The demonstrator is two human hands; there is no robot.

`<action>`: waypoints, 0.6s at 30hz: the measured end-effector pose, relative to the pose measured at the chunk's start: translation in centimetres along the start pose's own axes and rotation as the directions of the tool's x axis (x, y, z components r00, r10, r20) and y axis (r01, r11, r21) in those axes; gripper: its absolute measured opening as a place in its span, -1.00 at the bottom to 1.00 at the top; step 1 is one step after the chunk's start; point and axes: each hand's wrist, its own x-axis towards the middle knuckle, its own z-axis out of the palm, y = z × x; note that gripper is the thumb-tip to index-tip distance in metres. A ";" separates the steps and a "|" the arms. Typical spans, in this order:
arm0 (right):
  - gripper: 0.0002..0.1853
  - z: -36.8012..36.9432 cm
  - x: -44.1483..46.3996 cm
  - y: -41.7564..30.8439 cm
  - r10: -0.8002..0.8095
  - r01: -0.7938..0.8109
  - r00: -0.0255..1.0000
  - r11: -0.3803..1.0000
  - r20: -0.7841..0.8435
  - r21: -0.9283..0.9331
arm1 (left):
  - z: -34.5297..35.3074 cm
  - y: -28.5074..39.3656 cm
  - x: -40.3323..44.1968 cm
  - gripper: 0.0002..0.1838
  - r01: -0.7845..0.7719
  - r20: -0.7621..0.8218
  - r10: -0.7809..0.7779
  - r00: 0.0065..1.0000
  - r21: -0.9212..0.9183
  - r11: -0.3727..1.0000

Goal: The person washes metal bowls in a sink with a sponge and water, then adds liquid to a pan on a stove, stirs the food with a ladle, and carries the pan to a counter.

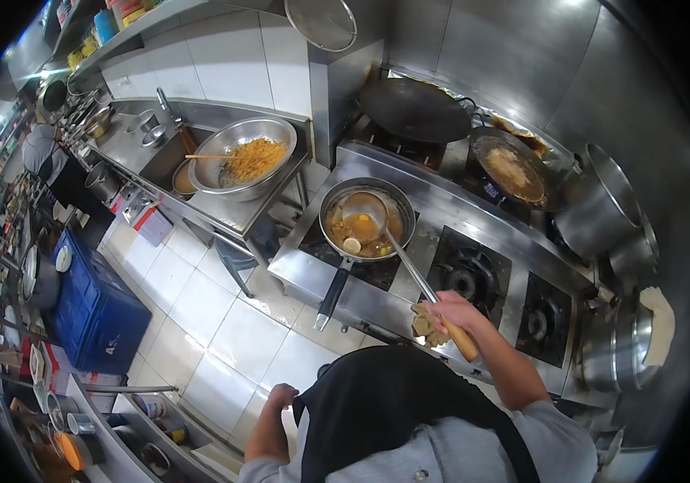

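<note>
My right hand (453,311) is closed around the wooden handle of a long metal ladle (411,266). The ladle's round bowl dips into a pan (347,269) of brownish broth (385,241) with pale pieces and a round slice in it. A crumpled tan cloth (425,324) shows just under my right hand; whether I grip it too, I cannot tell. The pan's black handle (334,296) points toward me over the stove's front edge, untouched. My left hand (283,395) hangs low beside my black apron, fingers curled, nothing visible in it.
A dark wok (415,110) and an oily pan (512,167) stand on the rear burners, tall pots (599,205) to the right. Left, a steel bowl (242,187) of orange-yellow food sits by the sink. A blue bin (95,302) stands on the floor; another person (45,157) is farther back.
</note>
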 end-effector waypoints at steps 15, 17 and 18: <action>-0.81 1.0 -7.9 -6.2 -0.348 0.117 0.898 0.781 -0.271 -0.613 | -3.1 7.1 1.4 -0.65 0.276 -0.038 -0.304 0.952 -0.323 0.905; -0.81 1.2 -8.7 -7.2 -0.423 0.109 0.840 0.746 -0.341 -0.657 | -2.7 6.9 1.5 -0.66 0.220 -0.078 -0.255 0.964 -0.304 0.927; -0.82 1.6 -9.2 -7.8 -0.405 0.094 0.846 0.754 -0.348 -0.650 | -2.6 6.6 1.7 -0.66 0.224 -0.073 -0.256 0.964 -0.299 0.928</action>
